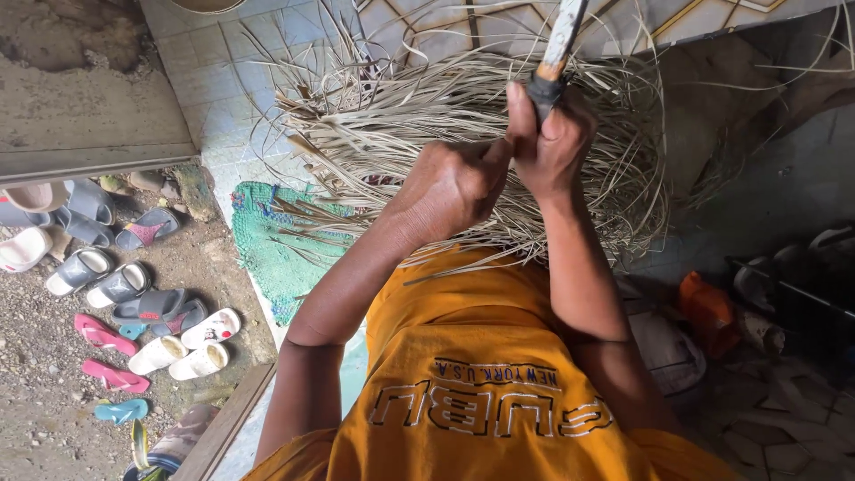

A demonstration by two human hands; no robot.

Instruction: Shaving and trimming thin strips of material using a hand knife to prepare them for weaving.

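Note:
My right hand (550,142) is closed around the handle of a knife (558,49), whose blade points up and away from me. Just to its left, my left hand (454,183) is clenched on thin dry leaf strips, touching the right hand near the thumb. A big pile of dry pale palm-leaf strips (383,116) spreads out under and beyond both hands. My orange shirt (481,374) fills the bottom of the view.
A green woven mat (276,249) lies left of the pile on a tiled floor (214,71). Several sandals and slippers (134,312) sit on the dirt ground at left. An orange bag (708,312) and dark clutter lie at right.

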